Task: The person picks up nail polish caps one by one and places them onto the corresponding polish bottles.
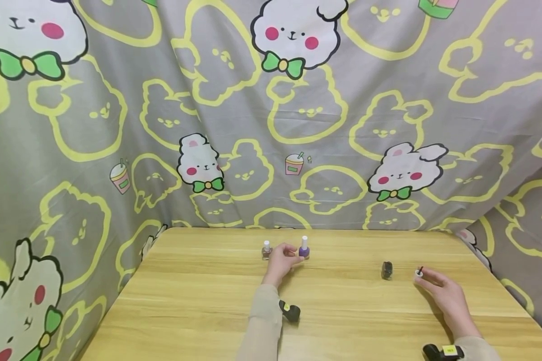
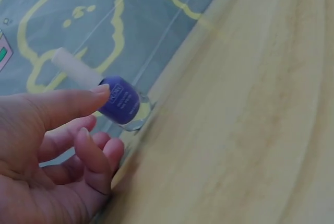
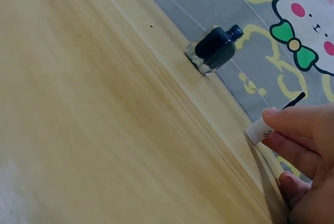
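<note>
The head view alone shows all three nail polish bottles. On the wooden table, before a grey cloth printed with cartoon animals, the left hand is between a small brownish bottle with a white cap and a purple nail polish bottle, which stands upright. Its forearm comes up from the near edge, wrist bent toward the purple bottle. Farther right, the right hand angles in leftward, with a white brush cap at its fingertips; an uncapped dark bottle stands near, apart from it.

The left wrist view adds the white lettering on the purple bottle and the clear glass at its base. The thumb reaches out straight and overlaps the bottle's side, though whether it touches cannot be told; the other fingers curl loosely below, not wrapped round it.

The right wrist view brings out the dark bottle's bare threaded neck, its cap off. Thumb and fingers pinch the white brush cap, its dark brush pointing up and away from the table; the dark bottle stands beyond the fingertips, untouched.
</note>
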`<state>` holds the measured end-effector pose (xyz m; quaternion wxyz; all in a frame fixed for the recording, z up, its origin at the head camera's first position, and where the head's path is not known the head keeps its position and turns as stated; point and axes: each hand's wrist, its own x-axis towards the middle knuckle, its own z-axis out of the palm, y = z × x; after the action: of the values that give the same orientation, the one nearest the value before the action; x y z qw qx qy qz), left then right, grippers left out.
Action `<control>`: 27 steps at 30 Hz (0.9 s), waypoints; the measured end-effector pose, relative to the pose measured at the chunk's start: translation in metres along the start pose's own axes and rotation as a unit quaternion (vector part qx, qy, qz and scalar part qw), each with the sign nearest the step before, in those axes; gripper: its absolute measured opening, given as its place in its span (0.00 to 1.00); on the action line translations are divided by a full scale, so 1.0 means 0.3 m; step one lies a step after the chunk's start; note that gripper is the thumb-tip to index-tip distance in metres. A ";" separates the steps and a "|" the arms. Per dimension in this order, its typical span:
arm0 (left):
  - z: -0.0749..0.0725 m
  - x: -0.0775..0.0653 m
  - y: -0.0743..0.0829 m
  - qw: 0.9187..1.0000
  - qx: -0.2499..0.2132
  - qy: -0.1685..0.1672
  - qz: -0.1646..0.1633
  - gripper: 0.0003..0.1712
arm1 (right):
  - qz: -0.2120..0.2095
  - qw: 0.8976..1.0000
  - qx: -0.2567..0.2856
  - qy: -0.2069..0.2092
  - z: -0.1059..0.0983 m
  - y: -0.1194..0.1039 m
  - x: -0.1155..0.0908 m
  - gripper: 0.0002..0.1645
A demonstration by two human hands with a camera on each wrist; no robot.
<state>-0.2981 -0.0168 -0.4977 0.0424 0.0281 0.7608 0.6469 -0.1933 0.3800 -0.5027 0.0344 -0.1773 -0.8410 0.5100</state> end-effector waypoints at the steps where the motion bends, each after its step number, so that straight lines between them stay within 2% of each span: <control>1: -0.005 -0.002 0.002 1.000 0.001 -0.005 -0.004 0.18 | 0.000 1.000 -0.005 0.002 0.001 -0.001 0.001 0.48; 7: -0.036 -0.011 0.006 0.997 0.025 -0.069 -0.006 0.14 | -0.003 1.000 -0.024 0.014 0.009 -0.005 0.002 0.46; 13: -0.043 -0.015 0.012 0.987 0.061 -0.146 -0.004 0.13 | 0.001 1.000 -0.021 0.023 0.011 -0.004 0.000 0.45; 22: -0.011 -0.019 0.029 0.976 0.077 -0.203 0.012 0.14 | 0.009 1.000 0.005 0.029 0.007 0.001 0.000 0.42; 27: 0.019 -0.027 0.042 0.969 0.092 -0.230 0.022 0.13 | 0.012 1.000 -0.007 0.027 0.008 -0.001 -0.001 0.44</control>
<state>-0.2897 -0.0099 -0.4860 0.1994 0.1969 0.7858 0.5514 -0.1938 0.3777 -0.5037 0.0503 -0.2013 -0.8409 0.4998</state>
